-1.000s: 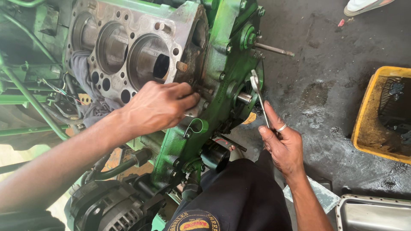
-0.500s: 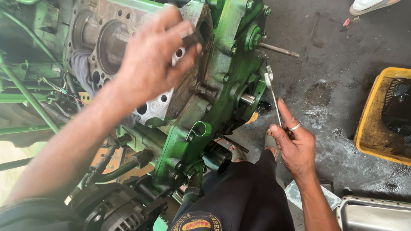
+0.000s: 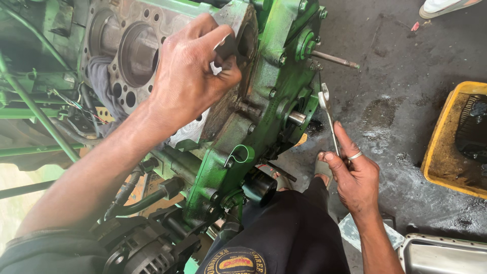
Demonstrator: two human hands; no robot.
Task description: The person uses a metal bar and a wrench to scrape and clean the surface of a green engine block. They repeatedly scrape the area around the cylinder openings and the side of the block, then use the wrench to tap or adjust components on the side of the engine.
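Head view: left hand (image 3: 190, 76) in the upper middle of the frame is closed around a small dark metal part (image 3: 227, 46), pressing it against the grey, rusty face of the engine block (image 3: 147, 20), just right of a large cylinder bore (image 3: 137, 53). Right hand (image 3: 355, 175) at centre right grips the lower end of a slim steel wrench (image 3: 328, 119), fingers wrapped, a ring on one finger; the wrench stands nearly upright, its head close beside a short shaft (image 3: 297, 118) on the green timing cover (image 3: 274, 96). Above it a thin stud (image 3: 335, 60) pokes out toward the right. The left forearm crosses the lower part of the block and hides it. Below, the person's dark trouser leg (image 3: 289, 228) covers the floor. Stained concrete floor (image 3: 406, 101) fills the right side, with a yellow tray (image 3: 441, 147) at the right edge, a metal pan (image 3: 441, 253) in the lower right corner, and an alternator (image 3: 137, 248) at lower left
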